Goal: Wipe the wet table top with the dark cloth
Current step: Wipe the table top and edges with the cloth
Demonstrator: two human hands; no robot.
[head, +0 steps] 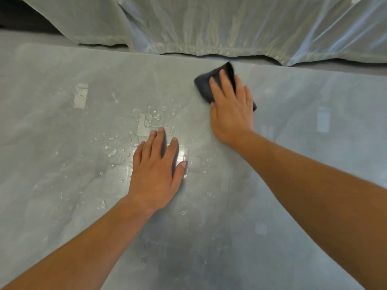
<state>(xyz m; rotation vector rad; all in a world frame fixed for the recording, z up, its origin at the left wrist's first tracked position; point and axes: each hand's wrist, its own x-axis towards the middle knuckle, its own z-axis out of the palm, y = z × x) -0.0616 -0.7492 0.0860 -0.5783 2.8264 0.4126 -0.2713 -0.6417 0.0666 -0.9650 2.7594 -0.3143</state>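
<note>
Grey tabletop [62,206], glossy, wet in patches. Left of the left hand's fingers [160,141]: scattered water droplets [111,151] and small pools, dense just beside and ahead of the fingertips, thinning out further left. Left hand [156,170] lies flat, palm down, fingers spread and released, grasping nothing; it rests directly on the wet zone. To the right, well apart from those fingers, the right hand [231,105] presses flat on the dark cloth [206,84], fingers extended over it, pinning rather than clenching; cloth bunched, its edges showing ahead of and beside the fingertips, near the far edge of the tabletop. Beyond that edge hangs a pale translucent plastic sheet [209,24]. Surface right of the right-hand fingers appears free of beads, only dull reflections. Judgement: task partly done at most; the main puddle cluster near the left fingers remains unwiped, so most work is left. No brands, labels or legible writing visible.
</note>
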